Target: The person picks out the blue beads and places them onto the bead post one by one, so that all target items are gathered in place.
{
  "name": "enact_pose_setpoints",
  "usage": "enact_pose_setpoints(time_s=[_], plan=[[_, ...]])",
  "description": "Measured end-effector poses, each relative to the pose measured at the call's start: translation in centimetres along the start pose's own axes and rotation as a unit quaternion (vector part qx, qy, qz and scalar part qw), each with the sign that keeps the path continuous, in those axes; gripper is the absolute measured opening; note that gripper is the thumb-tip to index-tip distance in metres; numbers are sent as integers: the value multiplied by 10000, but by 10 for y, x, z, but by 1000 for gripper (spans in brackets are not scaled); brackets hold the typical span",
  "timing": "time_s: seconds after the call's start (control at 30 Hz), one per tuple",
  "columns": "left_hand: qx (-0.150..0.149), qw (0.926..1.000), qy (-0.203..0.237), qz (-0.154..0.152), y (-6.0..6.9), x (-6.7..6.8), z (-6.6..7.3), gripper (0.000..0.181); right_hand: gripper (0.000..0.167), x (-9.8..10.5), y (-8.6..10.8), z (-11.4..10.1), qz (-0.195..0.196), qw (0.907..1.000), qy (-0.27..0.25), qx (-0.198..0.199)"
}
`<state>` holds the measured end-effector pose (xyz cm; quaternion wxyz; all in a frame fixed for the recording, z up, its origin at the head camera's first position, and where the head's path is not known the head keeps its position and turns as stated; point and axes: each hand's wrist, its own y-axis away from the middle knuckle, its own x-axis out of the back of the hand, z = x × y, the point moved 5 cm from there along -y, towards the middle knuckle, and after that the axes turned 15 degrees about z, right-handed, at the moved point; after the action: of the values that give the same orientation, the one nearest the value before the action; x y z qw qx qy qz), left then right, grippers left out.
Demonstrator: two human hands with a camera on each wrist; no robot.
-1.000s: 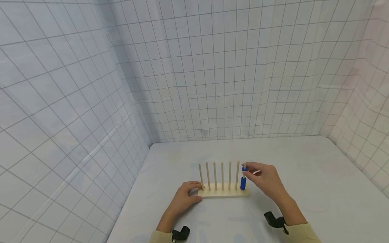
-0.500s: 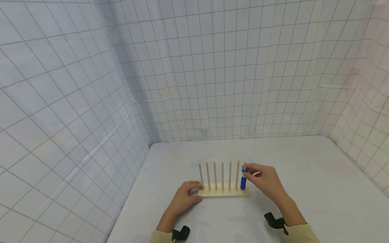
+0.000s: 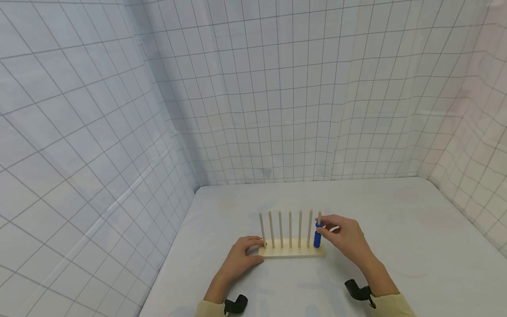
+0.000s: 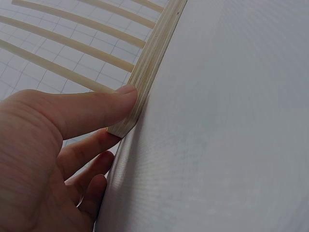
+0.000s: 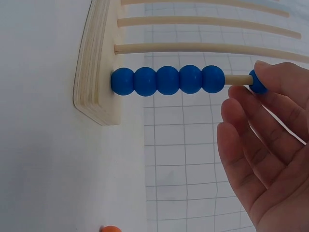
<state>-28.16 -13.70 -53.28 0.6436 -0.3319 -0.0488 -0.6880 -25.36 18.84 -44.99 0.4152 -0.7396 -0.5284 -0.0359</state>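
A pale wooden base [image 3: 291,252] with several upright pegs stands on the table. Its rightmost peg [image 3: 319,215] carries a stack of blue beads [image 3: 317,240]; the other pegs are bare. My right hand [image 3: 348,237] pinches a single blue bead [image 5: 258,83] between thumb and forefinger, threaded on that peg above the stack, with a short gap of bare peg between. At the base's left end, my left hand [image 3: 239,257] grips the board, thumb on the near edge [image 4: 140,82] and fingers at the far side.
A white cloth covers the table [image 3: 380,198]. Grid-patterned curtains [image 3: 253,97] hang behind and at both sides. Part of an orange object [image 5: 111,229] shows at the bottom edge of the right wrist view. Black wrist mounts [image 3: 236,304] sit at both sleeves.
My right hand has moved slightly down along the rightmost peg with the pinched bead, closer to the stack. My left hand and the base have stayed in place.
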Motion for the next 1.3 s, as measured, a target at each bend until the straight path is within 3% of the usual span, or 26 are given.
enact_pose_setpoints(time_s=[1.3], plan=[[93, 10000, -5, -27, 1, 0, -1, 37, 30, -6, 8, 11, -206, 9992, -265, -204]])
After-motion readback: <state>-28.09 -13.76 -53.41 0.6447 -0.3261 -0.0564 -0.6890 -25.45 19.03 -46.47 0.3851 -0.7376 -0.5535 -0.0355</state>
